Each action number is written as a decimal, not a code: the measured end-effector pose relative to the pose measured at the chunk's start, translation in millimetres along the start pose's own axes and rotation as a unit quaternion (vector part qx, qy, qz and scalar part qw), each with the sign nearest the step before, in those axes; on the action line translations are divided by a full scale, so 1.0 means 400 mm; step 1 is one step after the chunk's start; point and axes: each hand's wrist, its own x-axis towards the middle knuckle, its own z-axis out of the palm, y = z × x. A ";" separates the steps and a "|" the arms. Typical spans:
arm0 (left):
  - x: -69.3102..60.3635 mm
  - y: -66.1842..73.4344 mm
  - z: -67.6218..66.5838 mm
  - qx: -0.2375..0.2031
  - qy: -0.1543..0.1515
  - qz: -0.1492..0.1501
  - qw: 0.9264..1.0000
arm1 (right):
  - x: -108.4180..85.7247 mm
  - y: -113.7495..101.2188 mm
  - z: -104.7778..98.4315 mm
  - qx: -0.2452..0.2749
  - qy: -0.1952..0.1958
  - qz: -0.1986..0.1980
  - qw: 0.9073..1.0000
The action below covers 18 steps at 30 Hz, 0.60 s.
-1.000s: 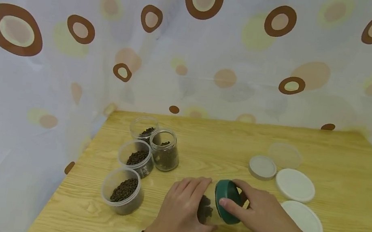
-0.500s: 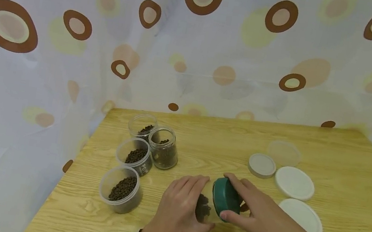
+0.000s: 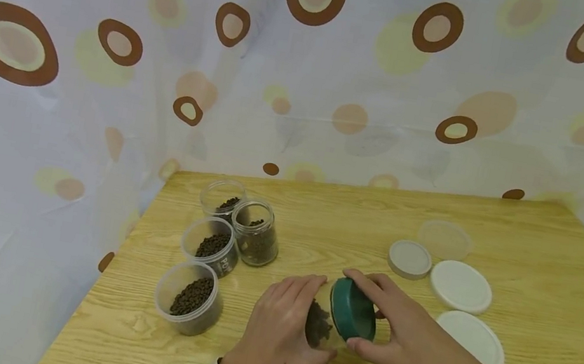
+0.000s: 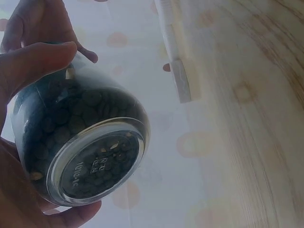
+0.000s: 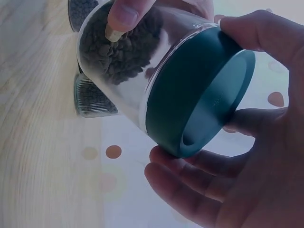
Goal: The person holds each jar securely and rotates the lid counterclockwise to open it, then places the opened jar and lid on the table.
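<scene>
My left hand (image 3: 279, 328) grips a clear glass jar (image 3: 319, 325) that is tilted on its side above the table, its base toward the left. Dark brown pellets fill part of it, and the left wrist view shows its round embossed base (image 4: 97, 164). On the jar's mouth sits a dark green lid (image 3: 354, 311). My right hand (image 3: 411, 337) holds this lid by its rim, thumb on one side and fingers on the other, as the right wrist view also shows. Much of the jar is hidden behind my left hand in the head view.
On the left stand several open containers of dark pellets, among them a plastic tub (image 3: 191, 300), a printed tub (image 3: 211, 246) and a glass jar (image 3: 257, 234). Loose lids lie at right: a grey lid (image 3: 410, 259), a white lid (image 3: 461, 287) and a translucent lid (image 3: 445, 238).
My right hand has turned with the green lid, its index finger shifting up and left and the thumb moving toward the lid's lower edge. My left hand keeps hold of the jar.
</scene>
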 end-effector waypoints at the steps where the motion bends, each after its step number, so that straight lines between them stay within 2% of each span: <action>1: 0.000 -0.001 0.001 -0.002 0.002 -0.001 1.000 | 0.000 0.000 0.000 0.000 0.002 0.003 1.000; 5: 0.002 -0.004 0.000 -0.008 0.008 -0.004 1.000 | 0.000 -0.004 -0.004 0.000 0.000 0.036 0.999; 13: 0.004 -0.003 -0.002 -0.013 0.001 -0.019 1.000 | 0.001 -0.019 -0.015 0.046 -0.004 0.119 0.992; 18: 0.005 0.000 0.001 -0.012 -0.004 -0.024 1.000 | 0.007 -0.032 -0.017 0.035 0.001 0.151 0.988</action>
